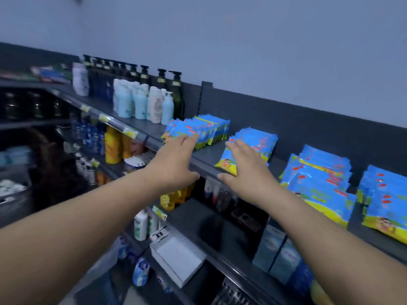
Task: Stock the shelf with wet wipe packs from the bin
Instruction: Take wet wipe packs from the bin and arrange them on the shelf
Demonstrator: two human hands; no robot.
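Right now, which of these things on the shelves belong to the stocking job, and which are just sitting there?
Part of the job: blue-and-yellow plastic wet wipe packs, dark grey metal top shelf, left hand and right hand, both touching packs.
Just sitting there: dark green pump bottles, pale blue pouches, white tray-like box, yellow bottles.

Dim, blue-cast light lies evenly over the top shelf (pixel 208 151) of a shop aisle, with no lamp in view and no hard glare. Above the shelf the wall (pixel 242 40) reads flat grey-blue; below it the lower tiers sink into heavy shadow (labels there are unreadable). The wet wipe packs (pixel 319 172) on the shelf carry the only bright colour. The left hand (pixel 176 159) and right hand (pixel 244 170) at its front edge look soft-edged, and goods toward its far left end smear into blur. Wide-angle distortion tilts and bows the shelf line.
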